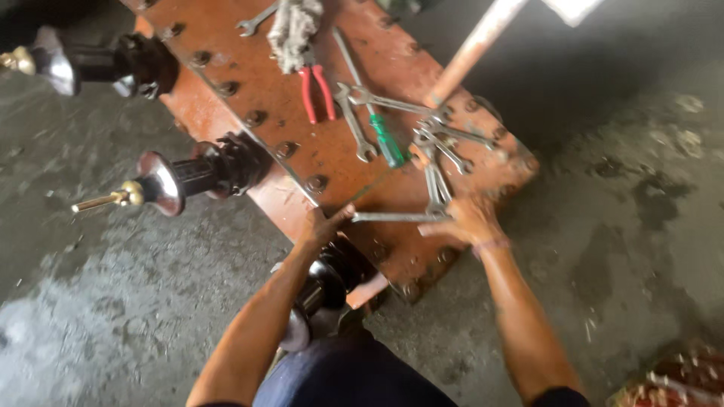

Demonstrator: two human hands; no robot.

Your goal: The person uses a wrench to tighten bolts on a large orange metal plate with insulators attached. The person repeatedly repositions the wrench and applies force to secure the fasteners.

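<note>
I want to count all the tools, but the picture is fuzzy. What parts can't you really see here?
- Head view: the spanner pile is motion-blurred and overlapping, so no sure count.
- What the right hand grips on the long spanner: fingers hide it.
- The black insulator below the left hand: the arm covers part.
- The wooden handle: its head is cut off by the top edge.

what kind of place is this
Probably a repair or metal workshop: a rust-red bolted steel plate lies on a stained concrete floor, strewn with spanners, red-handled pliers and a green screwdriver.
</note>
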